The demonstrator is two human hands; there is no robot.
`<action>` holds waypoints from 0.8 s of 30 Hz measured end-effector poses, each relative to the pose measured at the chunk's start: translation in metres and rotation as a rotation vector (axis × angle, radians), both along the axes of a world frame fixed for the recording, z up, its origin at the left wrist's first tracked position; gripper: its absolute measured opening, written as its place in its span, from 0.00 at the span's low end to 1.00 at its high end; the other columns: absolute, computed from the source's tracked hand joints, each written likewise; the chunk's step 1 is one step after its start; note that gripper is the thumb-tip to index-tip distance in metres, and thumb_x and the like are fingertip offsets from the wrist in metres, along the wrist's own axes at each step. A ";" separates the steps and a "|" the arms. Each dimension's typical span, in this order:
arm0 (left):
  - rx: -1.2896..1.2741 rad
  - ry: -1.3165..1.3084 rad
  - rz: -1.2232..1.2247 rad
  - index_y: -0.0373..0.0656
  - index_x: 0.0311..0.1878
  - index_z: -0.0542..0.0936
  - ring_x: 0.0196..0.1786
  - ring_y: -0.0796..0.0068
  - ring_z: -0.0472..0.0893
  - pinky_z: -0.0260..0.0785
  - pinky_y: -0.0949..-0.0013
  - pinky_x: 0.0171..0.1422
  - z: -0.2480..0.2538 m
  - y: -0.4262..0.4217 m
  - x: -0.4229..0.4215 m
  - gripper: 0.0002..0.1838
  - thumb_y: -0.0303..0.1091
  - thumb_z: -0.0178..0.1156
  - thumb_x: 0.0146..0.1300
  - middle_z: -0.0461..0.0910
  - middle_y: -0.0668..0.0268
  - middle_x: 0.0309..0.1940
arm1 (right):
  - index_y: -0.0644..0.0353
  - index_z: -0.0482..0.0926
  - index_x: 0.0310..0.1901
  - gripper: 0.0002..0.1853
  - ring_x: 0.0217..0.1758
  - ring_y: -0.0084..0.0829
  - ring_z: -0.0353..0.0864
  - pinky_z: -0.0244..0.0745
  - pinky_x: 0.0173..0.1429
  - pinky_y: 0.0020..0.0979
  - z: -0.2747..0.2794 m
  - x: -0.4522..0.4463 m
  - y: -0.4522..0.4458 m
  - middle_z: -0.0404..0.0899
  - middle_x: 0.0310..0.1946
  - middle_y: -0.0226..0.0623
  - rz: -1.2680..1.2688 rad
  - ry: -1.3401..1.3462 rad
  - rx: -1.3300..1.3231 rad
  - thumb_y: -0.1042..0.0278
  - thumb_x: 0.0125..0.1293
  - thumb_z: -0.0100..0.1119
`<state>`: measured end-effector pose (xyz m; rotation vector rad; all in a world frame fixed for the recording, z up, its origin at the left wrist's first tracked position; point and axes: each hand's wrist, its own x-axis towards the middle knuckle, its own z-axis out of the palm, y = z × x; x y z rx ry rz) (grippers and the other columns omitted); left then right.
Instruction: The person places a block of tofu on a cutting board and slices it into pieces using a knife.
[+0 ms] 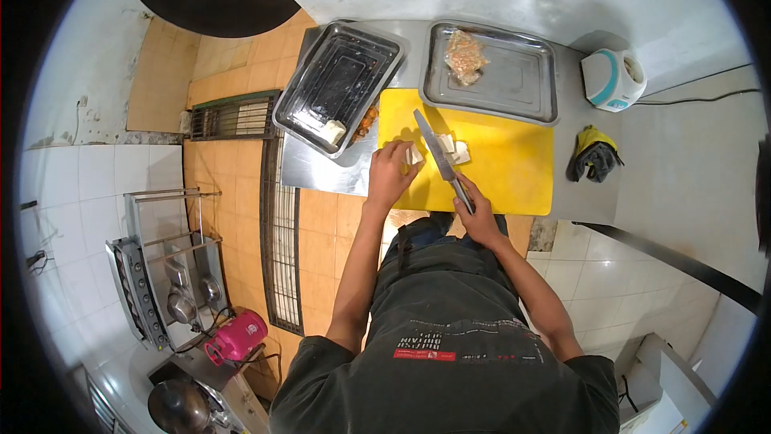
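My right hand [475,209] is closed round the handle of a long kitchen knife [431,145]. The blade slants up and left over a yellow cutting board [514,169]. Just right of the blade, cut pieces of a white block that looks like tofu [458,153] rest on the board. Left of the knife, the fingers of my left hand [391,167] are bent round another white piece [414,154] on the board. One more pale piece [332,131] lies in the near corner of a metal tray [325,81] at the left.
Behind the board, a second metal tray [514,73] holds a plastic bag of orange-and-white food [464,55]. Orange-brown food [365,124] shows beside the left tray. On the right are a white-and-teal appliance [613,81] and a yellow-and-grey cloth item [595,154]. A pink gas cylinder [238,336] stands lower left.
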<state>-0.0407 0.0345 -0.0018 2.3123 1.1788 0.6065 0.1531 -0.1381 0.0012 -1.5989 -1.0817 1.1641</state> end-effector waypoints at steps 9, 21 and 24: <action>0.056 -0.012 -0.028 0.42 0.59 0.86 0.62 0.47 0.80 0.75 0.50 0.68 -0.012 -0.004 -0.008 0.25 0.31 0.79 0.57 0.85 0.56 0.54 | 0.39 0.65 0.85 0.32 0.19 0.17 0.67 0.69 0.25 0.24 -0.002 0.000 -0.008 0.73 0.27 0.27 -0.013 0.314 -0.246 0.68 0.84 0.56; 0.069 -0.065 0.047 0.47 0.60 0.88 0.65 0.51 0.80 0.72 0.51 0.73 -0.023 -0.017 -0.003 0.23 0.31 0.78 0.60 0.85 0.59 0.61 | 0.37 0.63 0.86 0.32 0.19 0.18 0.67 0.69 0.24 0.25 -0.011 0.000 -0.005 0.73 0.27 0.27 0.035 0.359 -0.303 0.67 0.85 0.53; 0.064 -0.093 0.067 0.45 0.60 0.89 0.65 0.50 0.80 0.73 0.51 0.73 -0.023 -0.021 -0.004 0.22 0.29 0.77 0.60 0.85 0.58 0.62 | 0.40 0.59 0.87 0.33 0.18 0.16 0.65 0.66 0.22 0.24 -0.010 0.000 -0.004 0.71 0.25 0.26 0.055 0.349 -0.296 0.68 0.86 0.51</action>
